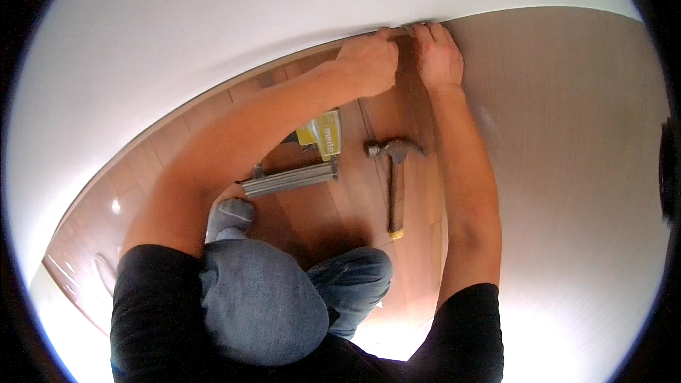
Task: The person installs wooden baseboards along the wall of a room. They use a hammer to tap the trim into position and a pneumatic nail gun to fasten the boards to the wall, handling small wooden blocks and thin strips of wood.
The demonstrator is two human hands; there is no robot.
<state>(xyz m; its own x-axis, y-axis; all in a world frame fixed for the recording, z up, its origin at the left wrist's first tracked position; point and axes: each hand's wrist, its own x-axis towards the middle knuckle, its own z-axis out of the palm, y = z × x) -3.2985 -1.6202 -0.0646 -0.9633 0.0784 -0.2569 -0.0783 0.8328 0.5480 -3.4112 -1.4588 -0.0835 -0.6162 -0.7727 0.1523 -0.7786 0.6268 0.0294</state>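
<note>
My left hand (370,64) is closed, knuckles up, at the foot of the white wall, against the narrow wood-coloured trim strip (278,62) that runs along the floor. Close beside it, my right hand (440,58) reaches into the corner where the white wall meets the brown panel. Its fingers are bent and pressed together at the end of the strip. A small thin dark edge shows between the two hands; what either hand grips is hidden. Below my hands a claw hammer (396,184) lies on the wood floor. Left of it rests a nail gun (328,138) with a yellow body and a long grey magazine.
The white wall (234,7) curves across the far side. A tall brown panel (560,135) stands close along my right arm. My bent knees (262,298) and one grey-socked foot (235,213) are near the nail gun on the wood floor (305,213).
</note>
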